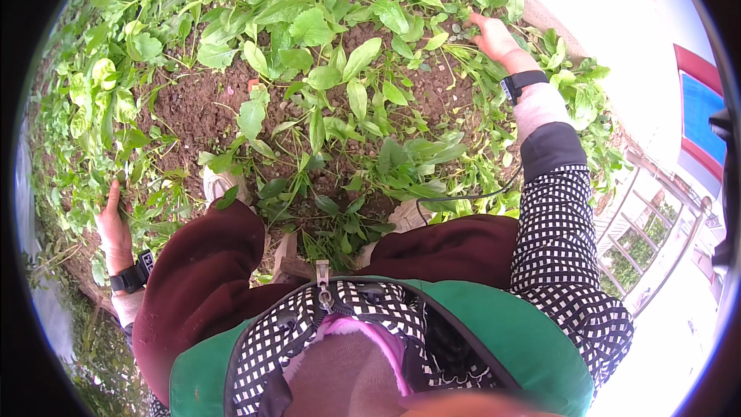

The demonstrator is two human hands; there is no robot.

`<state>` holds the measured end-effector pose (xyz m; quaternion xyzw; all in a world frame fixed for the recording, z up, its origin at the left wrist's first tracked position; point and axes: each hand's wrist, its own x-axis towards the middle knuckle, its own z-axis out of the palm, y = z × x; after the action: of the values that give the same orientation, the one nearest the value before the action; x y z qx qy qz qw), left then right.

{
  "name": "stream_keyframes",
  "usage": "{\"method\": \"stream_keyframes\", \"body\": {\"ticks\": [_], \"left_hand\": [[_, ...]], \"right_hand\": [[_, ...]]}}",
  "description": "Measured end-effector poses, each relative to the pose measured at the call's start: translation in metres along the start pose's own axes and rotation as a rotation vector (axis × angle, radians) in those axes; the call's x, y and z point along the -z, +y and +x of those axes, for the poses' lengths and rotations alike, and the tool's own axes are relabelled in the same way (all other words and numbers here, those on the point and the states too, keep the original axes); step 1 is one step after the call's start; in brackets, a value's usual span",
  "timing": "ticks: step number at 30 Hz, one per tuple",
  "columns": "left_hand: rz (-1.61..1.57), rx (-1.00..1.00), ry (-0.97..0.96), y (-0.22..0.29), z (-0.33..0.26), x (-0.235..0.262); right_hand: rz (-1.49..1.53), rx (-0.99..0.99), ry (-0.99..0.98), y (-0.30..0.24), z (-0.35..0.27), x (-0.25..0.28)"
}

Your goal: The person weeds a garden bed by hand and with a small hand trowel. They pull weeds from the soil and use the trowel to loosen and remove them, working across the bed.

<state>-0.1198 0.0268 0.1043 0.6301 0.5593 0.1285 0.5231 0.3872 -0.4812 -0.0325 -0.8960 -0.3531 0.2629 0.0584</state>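
Note:
At the left, my left hand (114, 230) reaches low into leafy green plants (85, 177). One finger is stretched out among the stems, while leaves cover the others; I see nothing held in it. Farther off on the right, my right hand (495, 38) extends into another clump of leaves (482, 4). Its visible fingers are apart at the foliage, and the tips are partly hidden. Broad-leaved plants (324, 69) grow between the hands, some leaning over brown soil (185, 112).
My shoes (222, 184) and maroon-trousered legs (208, 255) stand at the bed's near side, with a piece of wood (289, 266) between them. A dark cord (463, 198) crosses the leaves. A pale concrete edge (540, 19) borders the right; beyond is a metal railing (656, 239).

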Motion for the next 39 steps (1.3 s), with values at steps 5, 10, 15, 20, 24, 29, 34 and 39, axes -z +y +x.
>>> {"method": "stream_keyframes", "body": {"ticks": [5,10,15,20,24,29,34,39], "left_hand": [[-0.014,0.007,0.022,-0.003,-0.002,0.002],[0.155,-0.104,-0.025,-0.007,0.0,0.008],[0.104,-0.06,0.016,-0.005,0.001,0.003],[-0.029,0.03,0.048,0.001,-0.003,-0.004],[-0.027,0.014,-0.001,0.001,-0.001,-0.001],[0.177,-0.062,0.002,-0.004,0.005,0.005],[0.138,-0.08,-0.03,-0.003,0.005,0.004],[-0.021,0.048,-0.006,-0.002,0.007,0.0]], "right_hand": [[-0.16,0.05,0.077,-0.011,0.006,-0.035],[0.755,-0.265,0.266,-0.009,0.007,0.005],[0.665,-0.221,0.242,-0.006,0.006,0.02],[-0.4,-0.192,0.074,-0.008,0.012,-0.004],[-0.431,-0.064,0.005,-0.004,0.01,-0.009],[-0.348,-0.171,0.046,-0.009,0.01,-0.023],[0.258,-0.325,0.253,-0.019,0.002,-0.001],[0.682,-0.051,-0.006,-0.049,-0.008,0.019]]}}
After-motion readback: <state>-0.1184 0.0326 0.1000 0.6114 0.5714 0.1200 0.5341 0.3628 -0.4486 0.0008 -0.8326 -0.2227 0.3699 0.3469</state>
